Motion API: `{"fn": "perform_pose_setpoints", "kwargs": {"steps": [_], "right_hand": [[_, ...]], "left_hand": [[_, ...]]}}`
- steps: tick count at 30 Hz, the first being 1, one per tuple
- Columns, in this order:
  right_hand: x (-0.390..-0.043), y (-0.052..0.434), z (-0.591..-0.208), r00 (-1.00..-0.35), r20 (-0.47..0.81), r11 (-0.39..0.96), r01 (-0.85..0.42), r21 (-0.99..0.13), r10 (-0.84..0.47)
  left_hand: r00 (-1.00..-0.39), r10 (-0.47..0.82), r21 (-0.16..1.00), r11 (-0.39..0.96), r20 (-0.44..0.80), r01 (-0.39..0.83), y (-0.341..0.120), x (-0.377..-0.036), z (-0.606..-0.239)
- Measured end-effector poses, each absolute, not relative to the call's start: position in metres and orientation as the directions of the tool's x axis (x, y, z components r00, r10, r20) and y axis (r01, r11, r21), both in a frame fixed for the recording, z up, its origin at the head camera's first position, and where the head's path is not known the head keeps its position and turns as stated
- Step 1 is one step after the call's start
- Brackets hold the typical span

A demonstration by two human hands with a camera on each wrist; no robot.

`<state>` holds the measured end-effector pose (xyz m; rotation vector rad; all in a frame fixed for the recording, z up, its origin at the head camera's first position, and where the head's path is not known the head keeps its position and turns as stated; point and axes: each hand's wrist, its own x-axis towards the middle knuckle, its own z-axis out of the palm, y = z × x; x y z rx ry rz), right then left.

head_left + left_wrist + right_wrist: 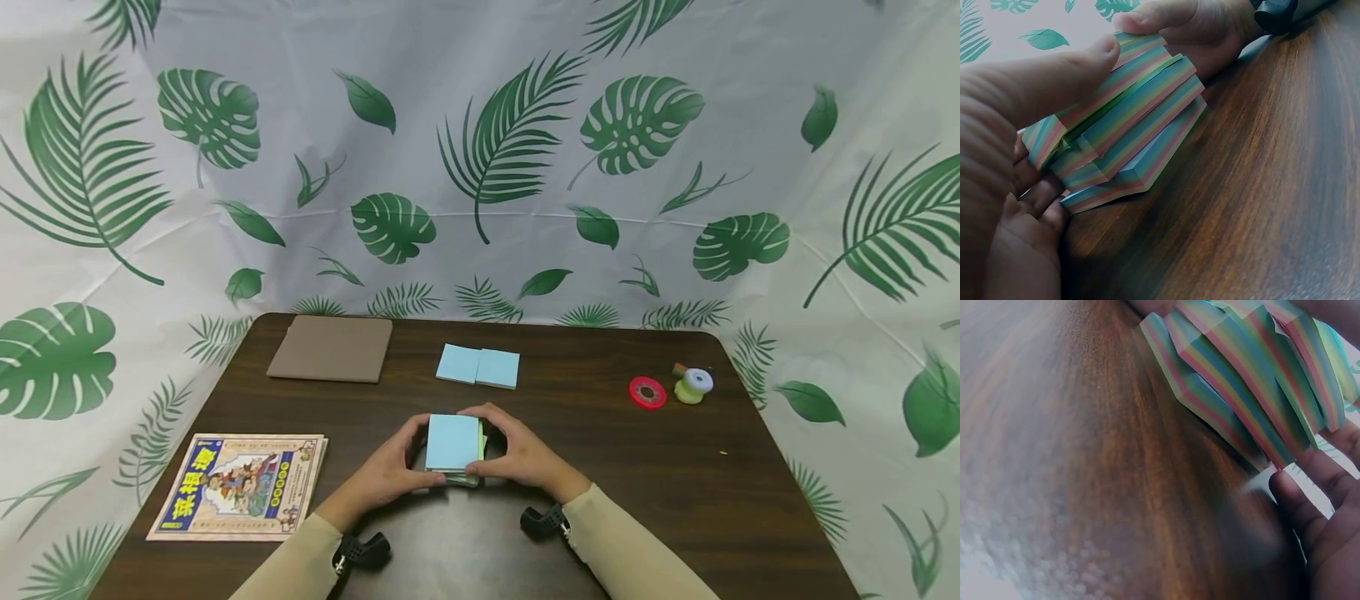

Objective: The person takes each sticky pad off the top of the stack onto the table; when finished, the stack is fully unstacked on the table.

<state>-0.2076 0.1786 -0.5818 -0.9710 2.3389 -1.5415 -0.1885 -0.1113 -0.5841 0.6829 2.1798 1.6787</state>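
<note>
Gripping hands: left hand [400, 461] and right hand [521, 452], fingers pinching the note-pad stack [452, 442] from either side.
Note-pad stack: between the fingers, blue on top, striped edges, layers misaligned.
Blue pads [458, 364]: two, side by side on the tabletop [585, 417], beyond the fingers.
Magazine [240, 489]: left of the fingers.

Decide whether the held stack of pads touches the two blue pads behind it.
Apart: the head view shows dark table between the stack and the blue pads.
</note>
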Motion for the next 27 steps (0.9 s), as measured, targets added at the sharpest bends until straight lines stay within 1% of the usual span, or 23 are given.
{"fn": "perform_pose_setpoints", "kwargs": {"steps": [8,16,21,27], "right_hand": [[-0.2089,0.1808,-0.5806,-0.801,0.216,0.197,-0.381,-0.903,-0.558],[-0.209,0.1819,-0.5798,-0.831,0.232,0.133,-0.342,-0.93,-0.506],[-0.2094,0.1823,-0.58,-0.832,0.263,0.059,-0.332,-0.941,-0.489],[-0.2129,0.1834,-0.5812,-0.841,0.317,-0.008,-0.349,-0.937,-0.438]], "left_hand": [[-0.839,0.541,0.965,0.191,0.05,0.181,-0.1111,-0.1885,-0.5833],[-0.832,0.552,0.975,0.149,0.057,0.166,-0.1101,-0.188,-0.5832],[-0.828,0.557,0.976,0.142,0.061,0.167,-0.1102,-0.187,-0.5824],[-0.811,0.574,0.979,0.073,0.117,0.193,-0.1106,-0.1879,-0.5826]]}}
